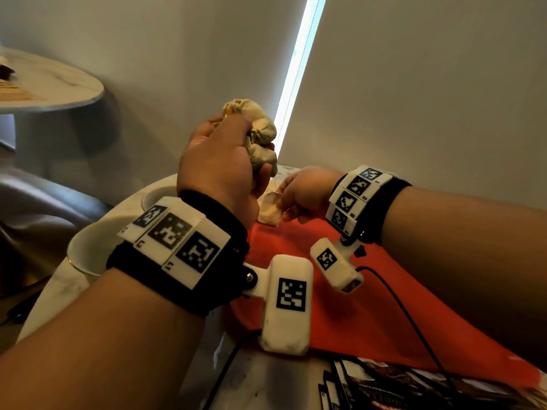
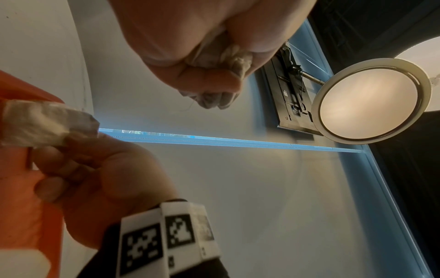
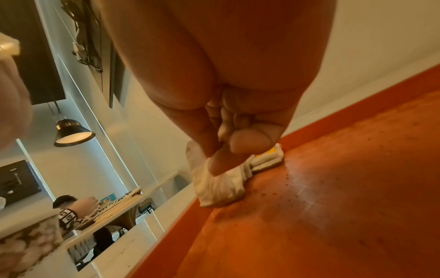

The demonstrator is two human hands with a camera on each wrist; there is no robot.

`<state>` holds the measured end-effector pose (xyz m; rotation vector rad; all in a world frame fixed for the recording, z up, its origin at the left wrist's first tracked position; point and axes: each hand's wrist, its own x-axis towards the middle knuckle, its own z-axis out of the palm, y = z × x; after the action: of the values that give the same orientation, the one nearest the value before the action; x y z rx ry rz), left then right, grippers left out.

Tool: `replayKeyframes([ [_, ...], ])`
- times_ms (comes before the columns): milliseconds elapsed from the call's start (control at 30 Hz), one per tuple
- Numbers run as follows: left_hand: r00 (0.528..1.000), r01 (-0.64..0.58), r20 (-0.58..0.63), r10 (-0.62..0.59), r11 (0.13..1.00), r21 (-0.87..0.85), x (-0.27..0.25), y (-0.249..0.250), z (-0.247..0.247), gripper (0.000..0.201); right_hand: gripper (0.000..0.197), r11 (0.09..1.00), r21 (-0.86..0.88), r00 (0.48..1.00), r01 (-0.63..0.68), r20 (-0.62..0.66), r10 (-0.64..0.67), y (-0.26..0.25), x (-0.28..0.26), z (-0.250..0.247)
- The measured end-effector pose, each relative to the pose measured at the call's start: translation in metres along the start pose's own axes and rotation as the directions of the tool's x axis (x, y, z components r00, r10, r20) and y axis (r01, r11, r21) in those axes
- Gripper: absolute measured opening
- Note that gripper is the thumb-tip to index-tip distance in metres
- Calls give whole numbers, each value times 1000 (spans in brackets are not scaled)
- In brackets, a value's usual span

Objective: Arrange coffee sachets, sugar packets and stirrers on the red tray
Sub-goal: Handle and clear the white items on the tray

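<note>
We take the red tray (image 1: 340, 291) as our landmark. Above its far edge, our left hand (image 1: 219, 170) clenches a crumpled bunch of pale packets (image 1: 260, 134), lifted clear of the tray. At the tray's far corner, our right hand (image 1: 305, 193) pinches one pale sachet (image 1: 270, 210) by its near end, its lower edge resting on the red surface. These packets look light, soft and crinkly (easily crushed in a fist), so we judge a fingertip pinch at a sealed end is the safest hold. The sachet's long axis seems to run roughly along the tray's far edge, slightly tilted.
</note>
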<state>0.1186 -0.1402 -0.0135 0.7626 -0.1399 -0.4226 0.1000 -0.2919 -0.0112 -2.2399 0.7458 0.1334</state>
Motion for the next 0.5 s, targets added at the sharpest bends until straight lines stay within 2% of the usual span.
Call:
replayKeyframes([
  [100, 1000, 6, -10, -6, 1000, -4, 0, 0, 1, 38, 15, 999, 1, 998, -42, 45, 41, -1, 7, 3],
  [300, 999, 32, 10, -32, 999, 12, 2, -1, -2, 43, 10, 989, 86, 992, -117, 48, 113, -3, 17, 8],
  [433, 999, 38, -6, -38, 999, 18, 2, -1, -3, 39, 20, 972, 157, 981, -177, 103, 162, -5, 19, 9],
  [500, 999, 39, 30, -40, 999, 19, 3, -1, -3, 46, 12, 975, 148, 984, -167, 86, 156, -4, 19, 9],
])
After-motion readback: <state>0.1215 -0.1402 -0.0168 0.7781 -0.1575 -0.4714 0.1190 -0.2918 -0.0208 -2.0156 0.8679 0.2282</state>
